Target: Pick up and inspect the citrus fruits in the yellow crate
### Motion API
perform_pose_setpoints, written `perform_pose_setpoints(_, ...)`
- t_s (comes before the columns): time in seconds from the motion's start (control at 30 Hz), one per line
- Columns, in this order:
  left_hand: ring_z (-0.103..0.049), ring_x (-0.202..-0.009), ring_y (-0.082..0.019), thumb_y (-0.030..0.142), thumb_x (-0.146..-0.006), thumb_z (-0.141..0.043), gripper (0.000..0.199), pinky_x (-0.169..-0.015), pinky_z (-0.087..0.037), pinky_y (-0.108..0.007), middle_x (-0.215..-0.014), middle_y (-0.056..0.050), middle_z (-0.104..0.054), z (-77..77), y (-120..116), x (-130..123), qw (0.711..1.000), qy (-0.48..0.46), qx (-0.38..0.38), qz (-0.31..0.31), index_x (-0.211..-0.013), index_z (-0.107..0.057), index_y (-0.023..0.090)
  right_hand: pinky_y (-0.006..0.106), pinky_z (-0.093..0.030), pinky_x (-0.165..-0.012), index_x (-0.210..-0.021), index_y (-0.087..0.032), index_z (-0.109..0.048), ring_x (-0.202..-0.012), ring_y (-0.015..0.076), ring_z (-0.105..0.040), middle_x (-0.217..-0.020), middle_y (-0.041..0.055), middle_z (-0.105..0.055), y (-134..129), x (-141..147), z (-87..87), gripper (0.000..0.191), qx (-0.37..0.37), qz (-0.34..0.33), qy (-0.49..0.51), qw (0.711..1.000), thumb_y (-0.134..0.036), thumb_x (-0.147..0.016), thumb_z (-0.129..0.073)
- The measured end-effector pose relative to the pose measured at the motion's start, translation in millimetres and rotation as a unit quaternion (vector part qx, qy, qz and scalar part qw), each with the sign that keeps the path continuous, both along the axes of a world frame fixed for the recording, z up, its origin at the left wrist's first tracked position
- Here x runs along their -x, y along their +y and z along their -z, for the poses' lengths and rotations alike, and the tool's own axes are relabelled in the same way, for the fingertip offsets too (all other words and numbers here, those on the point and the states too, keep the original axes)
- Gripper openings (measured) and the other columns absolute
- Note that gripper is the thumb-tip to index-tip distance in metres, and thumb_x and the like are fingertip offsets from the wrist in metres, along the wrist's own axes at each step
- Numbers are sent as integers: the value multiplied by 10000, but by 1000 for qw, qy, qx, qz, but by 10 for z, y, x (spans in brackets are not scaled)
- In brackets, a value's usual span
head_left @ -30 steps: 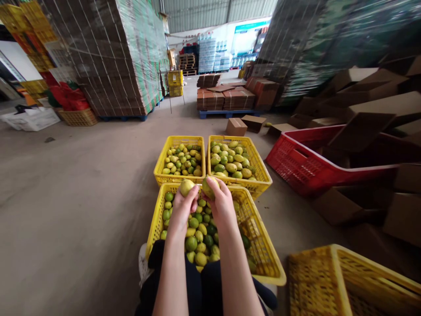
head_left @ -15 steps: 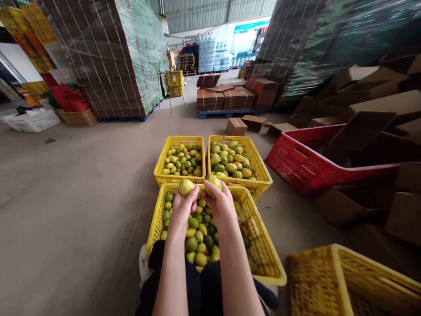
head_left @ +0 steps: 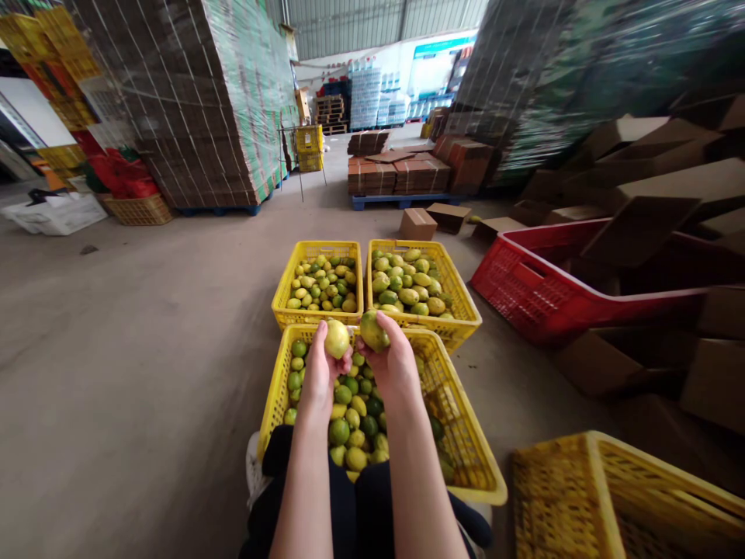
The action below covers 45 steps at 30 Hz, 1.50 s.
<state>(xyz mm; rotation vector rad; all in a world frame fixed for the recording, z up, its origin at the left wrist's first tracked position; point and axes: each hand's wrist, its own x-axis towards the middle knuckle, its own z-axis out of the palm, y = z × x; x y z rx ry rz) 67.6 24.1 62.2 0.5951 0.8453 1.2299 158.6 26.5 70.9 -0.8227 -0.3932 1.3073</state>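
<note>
My left hand (head_left: 321, 371) is closed around a pale yellow lemon (head_left: 337, 339), thumb at its left side. Beside it, my right hand (head_left: 396, 361) grips a greener lemon (head_left: 373, 331), with the thumb on top. Both hands are held over the near end of a large yellow crate (head_left: 466, 435), close to its far rim. Green and yellow lemons (head_left: 352, 419) lie in this crate, partly hidden by my forearms. Just beyond stand two more yellow crates: the left one (head_left: 317, 317) holds smaller lemons (head_left: 323, 283), the right one (head_left: 466, 322) larger lemons (head_left: 409, 281).
To the right is a red crate (head_left: 512, 291) among loose cardboard boxes (head_left: 669, 155). Another yellow crate (head_left: 559, 497) stands at the lower right. Farther off, flattened cartons (head_left: 401, 175) lie on a blue pallet (head_left: 401, 202), between tall wrapped stacks (head_left: 192, 109).
Both lemons have been turned in my fingers. The left lemon has shifted slightly right, and my left thumb has moved to its left side. The crates stay in place.
</note>
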Motion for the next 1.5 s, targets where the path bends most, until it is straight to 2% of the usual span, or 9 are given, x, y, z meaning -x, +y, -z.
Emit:
perform_pose_setpoints(0.23,-419,-400,-70,618,-675,-566,514,-400,-271,-199,-500,11,-516,9,-15,-9,1000,-1,11,19,-797,-586,119,210,-309,-366,-675,-198,-551,-379,73,-415,-492,-74,-485,-50,13,-68,237,-8,-32,-52,998,-365,-614,-707)
perform_pose_setpoints(0.43,-445,-382,-75,592,-693,-561,467,-388,-277,-201,-505,18,-507,21,7,-13,1000,10,-24,-16,-732,-584,128,211,-350,-359,-689,-172,-592,-477,133,-557,-530,-14,-590,-12,-10,-37,220,46,12,6,999,-369,-625,-666)
perform_pose_setpoints(0.63,-460,-386,-71,592,-720,-545,445,-367,-254,-185,-581,10,-558,69,5,-15,999,-10,-47,-21,-832,-565,161,239,-404,-386,-720,-170,-602,-513,165,-599,-584,16,-634,6,-29,12,293,31,-41,2,999,-451,-639,-628)
perform_pose_setpoints(0.73,-514,-457,-92,611,-701,-555,474,-395,-330,-187,-612,-9,-576,70,17,-12,998,-48,-25,-35,-833,-567,156,241,-404,-384,-747,-172,-605,-513,163,-597,-620,20,-645,18,-27,22,303,29,-42,9,999,-451,-632,-627)
perform_pose_setpoints(0.87,-564,-580,-98,458,-652,-686,369,-474,-424,-182,-710,-15,-594,33,16,-16,994,-79,13,-71,-810,-561,150,222,-382,-369,-759,-176,-595,-477,129,-560,-643,-1,-631,-1,-15,-20,279,20,-13,4,1000,-407,-623,-670)
perform_pose_setpoints(0.97,-520,-536,-59,334,-625,-728,299,-456,-405,-154,-710,9,-583,11,9,-22,994,-54,16,-96,-786,-555,152,205,-367,-369,-728,-195,-557,-441,110,-523,-541,-47,-556,-28,-8,-50,260,6,-2,-31,999,-352,-600,-720)
perform_pose_setpoints(1.03,-490,-487,-51,360,-645,-703,286,-429,-386,-154,-669,12,-578,8,16,-19,993,-46,33,-107,-759,-551,147,201,-346,-356,-684,-199,-527,-421,109,-510,-487,-62,-508,-32,-11,-47,266,3,-13,-42,999,-345,-592,-729)
perform_pose_setpoints(1.2,-487,-439,-64,478,-724,-570,357,-408,-375,-166,-614,-18,-597,27,50,7,992,-64,76,-84,-710,-571,120,215,-352,-335,-644,-187,-538,-434,131,-537,-492,-30,-544,8,-32,16,228,26,-47,-10,998,-364,-617,-679)
perform_pose_setpoints(1.5,-555,-515,-82,404,-755,-582,268,-449,-422,-174,-750,-25,-625,97,57,28,992,-87,55,-68,-871,-596,162,245,-439,-381,-694,-187,-578,-489,153,-592,-597,8,-635,42,-42,53,253,49,-49,31,997,-419,-628,-657)
